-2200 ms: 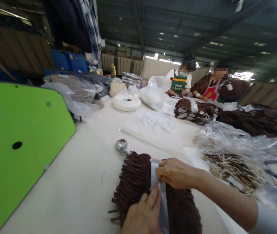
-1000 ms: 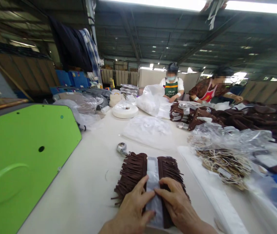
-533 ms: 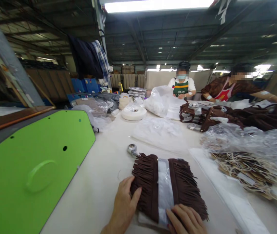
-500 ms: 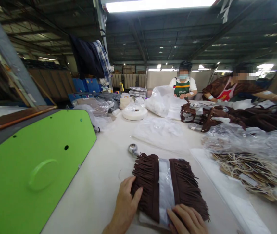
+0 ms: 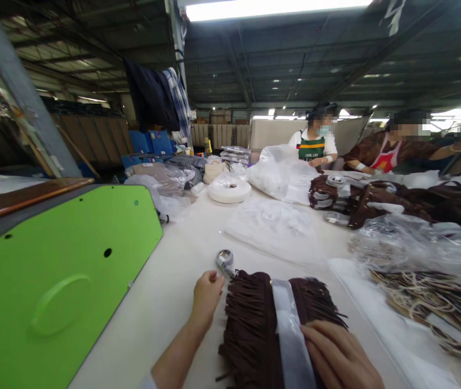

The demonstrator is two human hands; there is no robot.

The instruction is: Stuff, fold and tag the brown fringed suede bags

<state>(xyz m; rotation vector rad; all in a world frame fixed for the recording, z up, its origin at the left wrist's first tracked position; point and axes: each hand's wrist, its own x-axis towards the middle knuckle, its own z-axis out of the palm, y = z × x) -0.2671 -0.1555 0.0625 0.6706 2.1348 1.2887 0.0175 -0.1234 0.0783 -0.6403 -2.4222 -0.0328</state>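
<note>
A dark brown fringed piece (image 5: 250, 324), possibly a bag, lies flat on the table in front of me. Down its middle, between two rows of fringe, runs a pale translucent strip (image 5: 289, 324). Beside its upper left corner is my left hand (image 5: 208, 294), fingers curled and pressed together; whether something thin is between them is hidden. A shiny wrapped ring (image 5: 225, 259) sits just beyond that hand, at the piece's corner. Resting on the right half, fingers stretched out over the strip's edge and the fringe, is my right hand (image 5: 341, 351).
A bright green panel (image 5: 72, 270) borders the left side. Farther back are a white tape roll (image 5: 229, 190) and clear plastic bags (image 5: 279, 170). Corded tan tags (image 5: 428, 302) and brown fringed goods (image 5: 400, 200) lie at right. Two people (image 5: 315, 143) work across the table.
My left hand has left the fringe's left side and moved up towards the corner, its fingers curling in. My right hand has shifted slightly up and right. The fringed piece appears lower in view.
</note>
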